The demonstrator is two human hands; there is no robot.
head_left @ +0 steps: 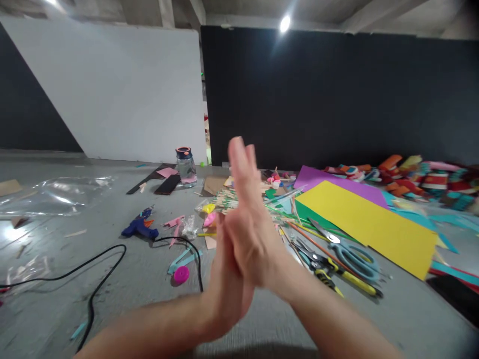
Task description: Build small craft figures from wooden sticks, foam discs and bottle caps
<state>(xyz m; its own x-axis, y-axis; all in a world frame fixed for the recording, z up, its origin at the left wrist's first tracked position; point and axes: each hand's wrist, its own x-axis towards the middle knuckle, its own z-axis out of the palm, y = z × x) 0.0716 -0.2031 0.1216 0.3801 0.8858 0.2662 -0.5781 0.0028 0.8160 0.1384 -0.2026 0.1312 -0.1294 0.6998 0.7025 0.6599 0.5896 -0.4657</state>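
And my two hands are together, palm on palm, upright over the table! My right hand stands with its fingers straight and pointing up, a little blurred; my left hand presses against it from the left, thumb up, its other fingers mostly hidden, so I can't tell how they're bent. What lies between the palms I can't see.

Right behind them, partly covered, the sticks spread over the table. Left of those sits a small bag, clear and crumpled, contents too small to tell, with the pink disc lying nearer me.

Further back, the bottle stands upright, dark lid on, see-through walls, pink showing at its base; whether that's liquid I can't tell. Off left, a big bag lies flat and shiny, and another bag sits crumpled beside the cable, near the glue gun.

To my right, the pliers lie beside the scissors, and behind them the yellow sheet overlaps the purple sheet.
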